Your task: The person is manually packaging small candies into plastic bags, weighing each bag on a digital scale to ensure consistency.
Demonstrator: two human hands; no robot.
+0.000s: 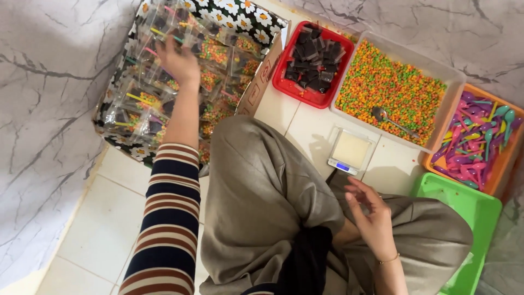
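Observation: person seated on a tiled floor (103, 235), viewed from above. The left hand (177, 60), striped sleeve, is stretched out over a flower-print box (256, 19) piled with clear filled packets (215, 54). The fingers lie on or among the top packets; whether they pinch one cannot be told, since the palm side is hidden. The right hand (371, 216) hovers loosely spread above the lap, holding nothing, just short of a small digital scale (349, 152).

Packets: they lie flat in the box, overlapping and in mixed directions. The coloured spoons inside show each long axis; several near the hand run roughly left-right in the frame, others slant.

Judgement on method: a packet sets down best laid flat, long axis matched to its neighbours, and released only once it rests, so the heap does not slide.

Nearby: red tray (281, 82) of dark squares, white tub (453, 76) of coloured beads with a metal spoon (390, 121), orange tray (505, 164) of plastic spoons, green tray (480, 218).
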